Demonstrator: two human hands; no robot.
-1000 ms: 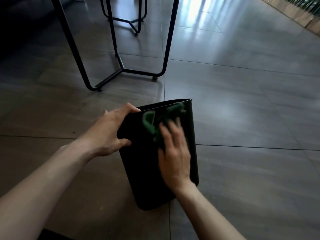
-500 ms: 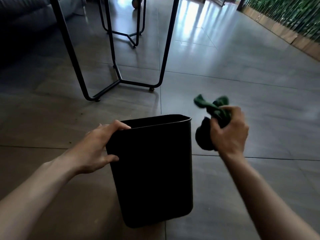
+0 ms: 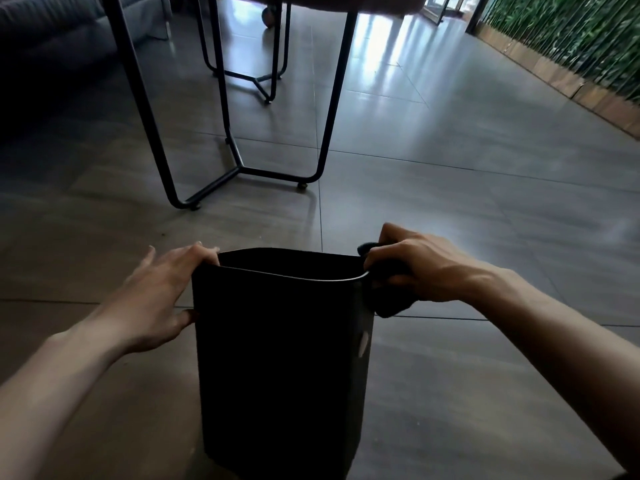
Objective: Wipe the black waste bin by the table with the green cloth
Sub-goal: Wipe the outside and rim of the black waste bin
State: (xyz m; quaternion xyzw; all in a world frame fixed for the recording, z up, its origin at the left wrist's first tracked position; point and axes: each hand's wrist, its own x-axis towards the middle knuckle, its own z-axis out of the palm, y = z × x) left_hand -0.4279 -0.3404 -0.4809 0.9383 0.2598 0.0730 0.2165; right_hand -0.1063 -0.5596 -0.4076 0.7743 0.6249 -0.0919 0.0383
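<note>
Grey sofa [image 3: 52, 39]: dark upholstery at far left, well apart from the work.
Table legs [image 3: 239, 168]: black metal tube frame on the tiled floor [image 3: 450, 202], beyond the bin; a second frame stands farther back.
Left hand [image 3: 162, 296]: fingers loosely spread over the bin's left rim corner, fingertips on the lip, thumb against the left wall. It steadies the bin and does not look clenched.
Black waste bin [image 3: 280, 358]: upright on the floor between the two hands, near the table frame, mouth open toward the camera. A small pale mark shows on its right edge.
Right hand [image 3: 415, 268]: fingers curled round the bunched cloth, pressing it to the bin's upper right corner, just outside the rim.
Green cloth [image 3: 389, 306]: reads almost black in this light; a wad pokes out above and below the fist, touching the right wall.
Planter hedge [image 3: 571, 39]: green foliage along the far right.
Step in hand: probably starting on the right side wall or rim.
Next move: likely a firm downward stroke along that wall while the left hand braces against tipping.
</note>
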